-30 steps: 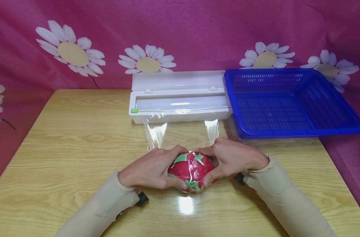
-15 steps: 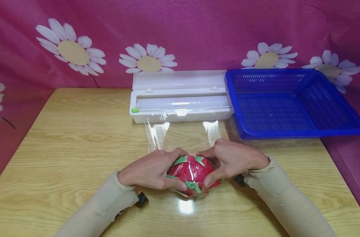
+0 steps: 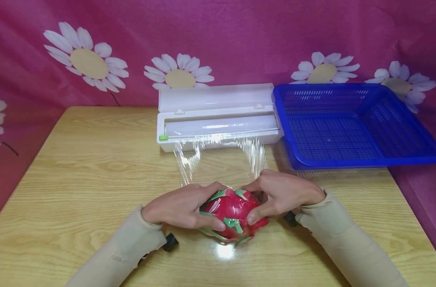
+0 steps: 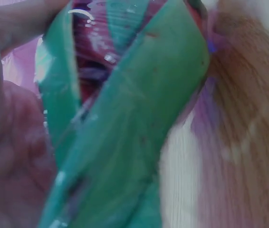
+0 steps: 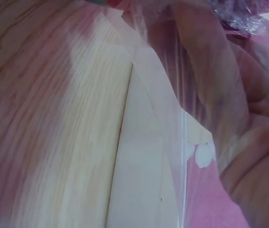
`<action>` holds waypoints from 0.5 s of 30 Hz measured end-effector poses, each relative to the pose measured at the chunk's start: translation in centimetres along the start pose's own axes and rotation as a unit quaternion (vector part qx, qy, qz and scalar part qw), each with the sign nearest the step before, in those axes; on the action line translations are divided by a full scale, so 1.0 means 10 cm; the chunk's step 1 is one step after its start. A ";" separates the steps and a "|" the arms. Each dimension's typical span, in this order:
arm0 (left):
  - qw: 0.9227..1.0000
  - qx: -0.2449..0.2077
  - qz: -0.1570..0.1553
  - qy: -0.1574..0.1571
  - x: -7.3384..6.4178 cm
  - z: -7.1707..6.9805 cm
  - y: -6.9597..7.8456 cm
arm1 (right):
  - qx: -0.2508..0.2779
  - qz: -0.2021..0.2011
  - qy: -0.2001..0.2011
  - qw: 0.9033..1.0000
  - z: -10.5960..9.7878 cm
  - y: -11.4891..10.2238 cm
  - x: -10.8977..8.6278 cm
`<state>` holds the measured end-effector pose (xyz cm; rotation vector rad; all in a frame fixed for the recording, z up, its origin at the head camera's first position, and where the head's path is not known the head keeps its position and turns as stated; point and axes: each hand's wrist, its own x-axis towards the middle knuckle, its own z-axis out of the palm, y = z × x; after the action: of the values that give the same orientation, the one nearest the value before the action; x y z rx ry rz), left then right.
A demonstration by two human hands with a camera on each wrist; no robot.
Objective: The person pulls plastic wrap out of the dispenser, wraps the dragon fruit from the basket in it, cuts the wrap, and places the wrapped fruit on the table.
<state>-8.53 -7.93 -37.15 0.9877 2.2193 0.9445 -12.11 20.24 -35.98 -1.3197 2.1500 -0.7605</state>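
Head camera: a big red fruit (image 3: pixel 235 211) with green flaps (image 3: pixel 233 225) is held between two hands, low in the middle of the counter (image 3: pixel 96 167). Its left side is grasped by the left grip (image 3: pixel 183 207), with the thumb laid on the front. Its right side is grasped by the right grip (image 3: pixel 280 195), and that thumb is pressed on the front too. The fruit is covered by shiny clear film (image 3: pixel 257 159) — the film is stretched back to a white box (image 3: pixel 167 146). Inside the box a fat roll (image 3: pixel 221 124) is seen, and the lid (image 3: pixel 218 97) is tipped up at the back. A small green piece (image 3: pixel 163 138) is set at the box's left end. A blue basket (image 3: pixel 347 162) is placed just beside the box, on the right. Both arms are covered by pale sleeves (image 3: pixel 114 247). Behind the counter, pink cloth (image 3: pixel 239 36) is dotted with white flowers (image 3: pixel 87 63). By the left wrist camera, the flaps are shown up close — under film. Whether the counter is touched by the fruit cannot be told.
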 end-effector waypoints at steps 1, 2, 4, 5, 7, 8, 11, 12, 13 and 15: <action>1.000 -0.001 0.000 0.000 0.00 0.00 0.00 | -0.005 0.002 0.002 1.000 0.00 0.00 0.00; 1.000 -0.001 -0.001 0.001 0.00 0.00 0.00 | -0.009 0.006 0.003 1.000 0.00 -0.01 0.00; 1.000 0.006 -0.001 0.004 0.00 0.00 0.01 | -0.019 0.018 0.006 1.000 0.00 -0.02 0.00; 1.000 0.012 -0.002 0.008 0.01 0.00 0.02 | -0.024 0.024 0.008 0.999 -0.01 -0.03 -0.01; 0.999 0.027 -0.002 0.017 0.01 0.01 0.03 | -0.034 0.034 0.013 0.999 -0.01 -0.04 -0.01; 0.999 0.033 -0.005 0.022 0.01 0.01 0.03 | -0.036 0.037 0.015 0.999 -0.01 -0.04 -0.01; 0.998 0.055 -0.006 0.038 0.01 0.02 0.04 | -0.039 0.036 0.021 0.998 -0.01 -0.03 0.00; 0.997 0.061 -0.005 0.042 0.01 0.02 0.04 | -0.039 0.035 0.023 0.998 -0.01 -0.02 0.01; 0.997 0.067 -0.005 0.046 0.01 0.02 0.04 | -0.038 0.036 0.024 0.998 -0.01 -0.02 0.01; 0.995 0.082 -0.006 0.053 0.00 0.03 0.04 | -0.036 0.039 0.026 0.998 -0.02 -0.01 0.01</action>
<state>-8.21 -7.61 -37.03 1.0170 2.4202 0.8371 -12.21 20.15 -35.83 -1.2566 2.2739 -0.6997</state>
